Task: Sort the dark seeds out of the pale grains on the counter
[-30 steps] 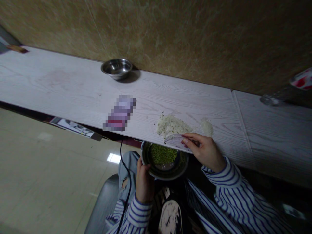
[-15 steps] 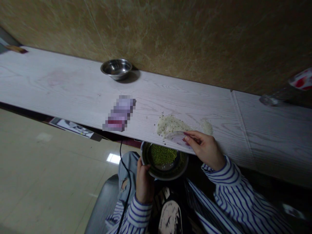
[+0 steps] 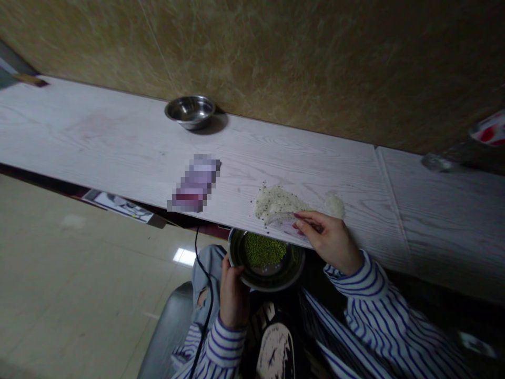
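My left hand (image 3: 233,292) grips the left rim of a metal bowl (image 3: 272,287) below the table's front edge. Green beans that look like mung beans (image 3: 264,250) lie in the bowl, with a few white grains near them. My right hand (image 3: 333,237) pinches a thin, clear, curved plastic piece (image 3: 279,221), its exact kind unclear. That piece rests at the near side of a pile of white rice-like grains (image 3: 272,201) flecked with dark or green bits. A smaller pile of white grains (image 3: 335,205) lies just beyond my right hand.
A second metal bowl (image 3: 190,111) stands against the wall. A pixelated flat purple object (image 3: 195,184) lies left of the grain pile. At the far right, a clear bottle (image 3: 445,160) with a red-and-white label lies on the table (image 3: 118,142). A black cable (image 3: 210,295) hangs by my left leg.
My right hand with the clear plastic piece has shifted slightly up, towards the grain pile. My left hand and the bowl of green beans stay nearly in place.
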Motion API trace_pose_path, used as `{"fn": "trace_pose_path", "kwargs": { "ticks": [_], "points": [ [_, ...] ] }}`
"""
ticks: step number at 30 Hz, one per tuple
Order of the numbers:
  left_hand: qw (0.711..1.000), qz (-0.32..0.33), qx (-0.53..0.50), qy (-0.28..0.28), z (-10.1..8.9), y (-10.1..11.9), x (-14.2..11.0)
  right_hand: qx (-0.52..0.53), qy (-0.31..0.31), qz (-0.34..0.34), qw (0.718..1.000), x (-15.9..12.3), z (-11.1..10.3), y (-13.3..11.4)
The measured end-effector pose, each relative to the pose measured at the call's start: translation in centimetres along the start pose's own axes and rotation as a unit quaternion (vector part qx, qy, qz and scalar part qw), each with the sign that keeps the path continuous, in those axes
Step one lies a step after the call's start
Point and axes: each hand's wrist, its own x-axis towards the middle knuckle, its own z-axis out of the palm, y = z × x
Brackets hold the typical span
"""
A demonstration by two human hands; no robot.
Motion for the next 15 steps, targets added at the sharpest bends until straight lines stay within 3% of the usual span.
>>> {"fn": "trace_pose_path", "kwargs": {
  "ticks": [4, 15],
  "points": [
    [0.998, -0.05, -0.05, 0.002, 0.36, 0.36, -0.14, 0.001, 0.001, -0.002, 1.0, -0.28, -0.12, 0.02],
    [0.999, -0.03, -0.023, 0.013, -0.01, 0.04, 0.09, -0.005, -0.003, -0.005, 1.0, 0.34, 0.16, -0.05]
  ]
}}
